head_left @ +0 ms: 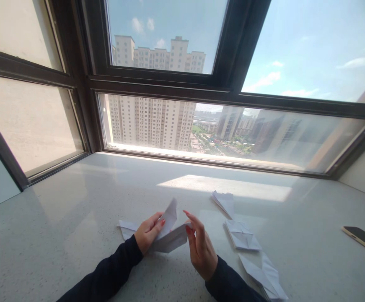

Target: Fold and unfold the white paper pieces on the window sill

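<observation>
A folded sheet of white paper [173, 240] is held up just above the pale stone sill, in both hands. My left hand [151, 231] grips its left part, with the thumb on top near an upright flap. At the paper's right edge, my right hand [200, 245] pinches it between thumb and fingers, while the index finger points up. Another folded white paper [126, 228] lies just behind and left of my left hand, partly hidden by it.
To the right lie a narrow folded paper [225, 203], a squarish folded paper [242, 235] and a winged folded paper [264, 274]. A dark phone [364, 240] rests at the far right. Window frames [169, 86] border the stone sill [75, 209] at the back.
</observation>
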{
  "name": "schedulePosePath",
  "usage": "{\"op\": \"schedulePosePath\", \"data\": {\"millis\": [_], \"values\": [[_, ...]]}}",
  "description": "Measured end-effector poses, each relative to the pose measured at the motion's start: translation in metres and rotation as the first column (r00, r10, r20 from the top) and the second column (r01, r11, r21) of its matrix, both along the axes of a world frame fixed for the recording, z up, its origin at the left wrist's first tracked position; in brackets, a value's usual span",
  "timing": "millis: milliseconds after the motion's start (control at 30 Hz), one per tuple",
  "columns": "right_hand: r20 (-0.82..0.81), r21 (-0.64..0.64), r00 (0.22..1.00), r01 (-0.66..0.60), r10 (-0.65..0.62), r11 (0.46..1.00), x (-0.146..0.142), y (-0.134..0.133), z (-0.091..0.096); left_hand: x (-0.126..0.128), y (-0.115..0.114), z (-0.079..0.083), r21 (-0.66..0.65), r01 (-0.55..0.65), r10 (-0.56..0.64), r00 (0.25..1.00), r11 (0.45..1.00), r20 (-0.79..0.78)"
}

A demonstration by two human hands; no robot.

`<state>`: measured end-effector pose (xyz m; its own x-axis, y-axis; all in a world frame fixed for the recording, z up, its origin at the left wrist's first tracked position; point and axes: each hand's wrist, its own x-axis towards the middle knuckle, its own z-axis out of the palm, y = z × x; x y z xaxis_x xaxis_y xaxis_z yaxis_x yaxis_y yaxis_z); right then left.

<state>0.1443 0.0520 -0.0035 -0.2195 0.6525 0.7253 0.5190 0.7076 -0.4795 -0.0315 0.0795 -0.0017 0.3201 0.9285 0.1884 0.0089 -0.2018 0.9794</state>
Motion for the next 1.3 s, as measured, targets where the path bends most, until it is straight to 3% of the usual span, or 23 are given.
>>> {"op": "schedulePosePath", "data": {"millis": [67, 167, 367, 467, 667, 733, 867, 1033, 1233, 1300], "values": [[0.01, -0.002, 1.0, -0.004, 0.004, 1.0, 0.0, 0.001, 0.001, 0.005, -0.007, 0.0, 0.034, 0.064, -0.062, 0.996, 0.997, -0.056], [-0.051, -0.055, 0.999, -0.008, 0.005, 0.998, -0.001, 0.003, 0.003, 0.011, -0.016, 0.002, -0.025, 0.147, -0.149, 0.987, 0.989, -0.068], [-0.139, -0.101, 0.99, 0.003, -0.018, 0.995, -0.002, 0.002, 0.005, 0.014, -0.022, 0.005, 0.036, 0.132, -0.128, 0.986, 0.991, -0.111], [-0.157, -0.098, 0.986, 0.032, -0.047, 0.995, -0.001, 0.001, 0.004, 0.015, -0.023, 0.002, 0.011, 0.128, -0.126, 0.983, 0.992, -0.131], [-0.234, -0.024, 0.962, 0.14, -0.141, 0.99, 0.001, 0.001, 0.0, 0.016, -0.022, 0.001, -0.096, 0.151, -0.154, 0.988, 0.984, -0.027], [-0.239, -0.03, 0.961, 0.138, -0.141, 0.99, 0.001, 0.0, -0.001, 0.015, -0.022, 0.002, -0.055, 0.146, -0.148, 0.988, 0.988, -0.039], [-0.206, -0.075, 0.973, 0.092, -0.106, 0.993, -0.001, 0.0, 0.0, 0.015, -0.022, 0.004, 0.145, 0.143, -0.122, 0.982, 0.979, -0.143], [-0.165, -0.107, 0.98, 0.095, -0.112, 0.99, -0.001, -0.001, 0.004, 0.018, -0.024, 0.0, -0.012, 0.185, -0.185, 0.978, 0.983, -0.096], [-0.2, -0.081, 0.962, 0.17, -0.183, 0.982, -0.001, 0.003, 0.005, 0.016, -0.019, -0.004, -0.021, 0.181, -0.182, 0.977, 0.983, -0.106], [-0.197, -0.111, 0.967, 0.139, -0.159, 0.984, -0.001, 0.006, 0.006, 0.014, -0.017, -0.004, -0.017, 0.181, -0.181, 0.974, 0.983, -0.135]]}}
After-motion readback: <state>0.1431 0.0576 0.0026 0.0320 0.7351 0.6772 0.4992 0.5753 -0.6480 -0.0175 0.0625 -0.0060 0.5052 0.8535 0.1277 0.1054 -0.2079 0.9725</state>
